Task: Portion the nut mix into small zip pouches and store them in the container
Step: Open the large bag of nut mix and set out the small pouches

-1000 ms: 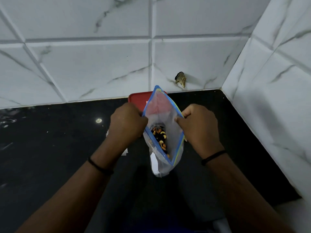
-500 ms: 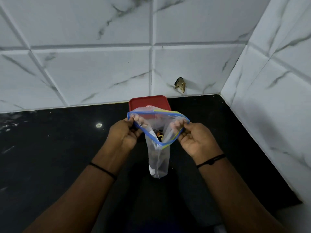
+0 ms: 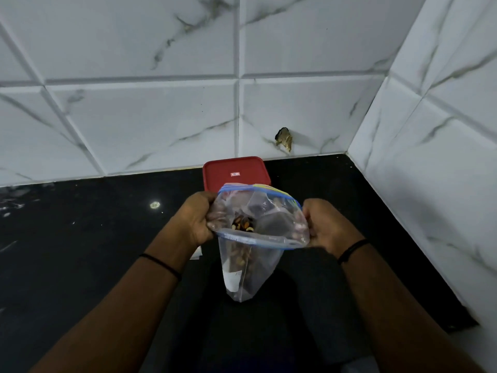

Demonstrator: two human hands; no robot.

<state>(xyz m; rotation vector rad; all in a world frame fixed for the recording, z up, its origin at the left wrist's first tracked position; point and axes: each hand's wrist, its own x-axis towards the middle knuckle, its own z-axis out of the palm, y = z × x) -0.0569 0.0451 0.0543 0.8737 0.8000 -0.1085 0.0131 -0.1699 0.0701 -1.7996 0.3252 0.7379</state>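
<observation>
A clear zip bag (image 3: 250, 267) with a blue zip strip hangs above the black counter, its mouth pulled wide. Brown and orange nut mix (image 3: 242, 224) shows inside through the opening. My left hand (image 3: 195, 218) grips the left edge of the mouth and my right hand (image 3: 325, 227) grips the right edge. Behind the bag, against the wall, stands the container with a red lid (image 3: 234, 172). A white corner of something (image 3: 197, 254) peeks out under my left wrist; what it is stays hidden.
The black counter (image 3: 80, 238) runs left from the corner, with wet specks at its far left. White marble-look tiled walls (image 3: 443, 157) close in the back and the right side. A small chipped hole (image 3: 283, 138) marks the back wall.
The bag's mouth went from narrow and upright to stretched wide and level as my hands moved apart. The camera tilted, so the red lid shows more fully.
</observation>
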